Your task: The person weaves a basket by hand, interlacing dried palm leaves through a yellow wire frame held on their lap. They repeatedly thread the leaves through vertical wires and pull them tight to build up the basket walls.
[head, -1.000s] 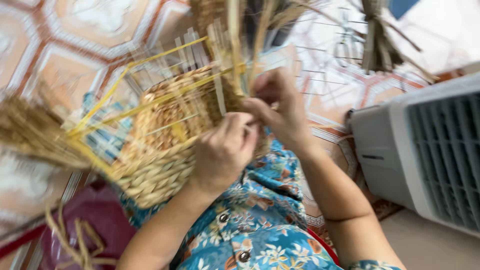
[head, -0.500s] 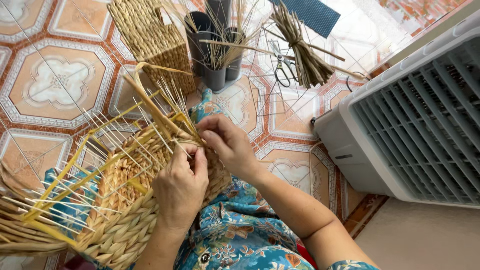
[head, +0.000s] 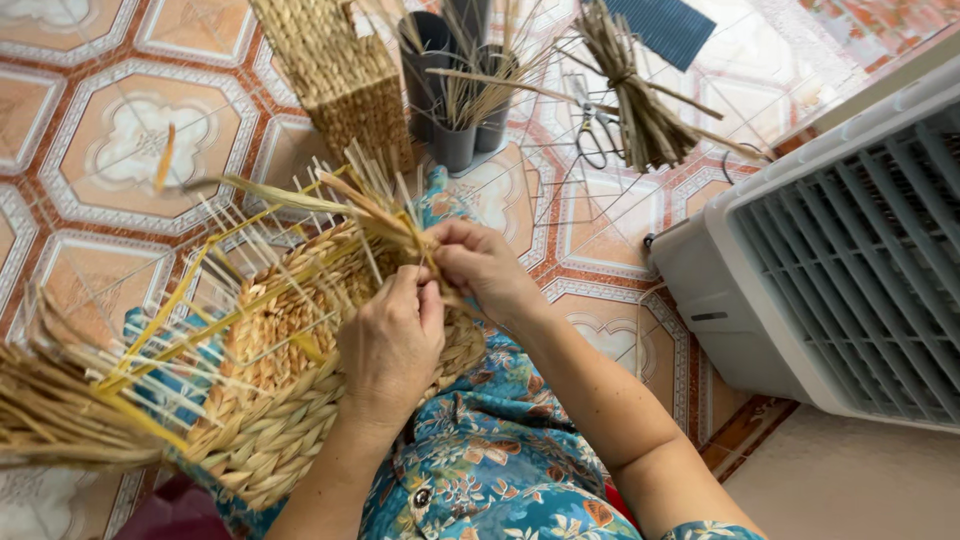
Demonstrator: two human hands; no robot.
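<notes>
the person's left hand (head: 392,340) and right hand (head: 482,265) meet at the rim of a half-woven basket (head: 290,400) that lies tilted across the lap, over a blue flowered shirt (head: 500,470). the left hand's fingers are pressed together, pinching a straw strand (head: 390,225) against the basket's edge; the right hand is curled, its fingertips pinching the same strand just beside the left thumb. thin white and yellow frame rods (head: 200,300) stick out of the weave toward the tiled floor (head: 120,140), and loose straw ends (head: 50,410) fan out at the lower left. on the floor beyond stand a finished woven basket (head: 340,70), dark cups (head: 455,140) holding straw, scissors (head: 592,135) and a tied straw bundle (head: 635,90). a white fan unit (head: 840,260) sits to the right.
</notes>
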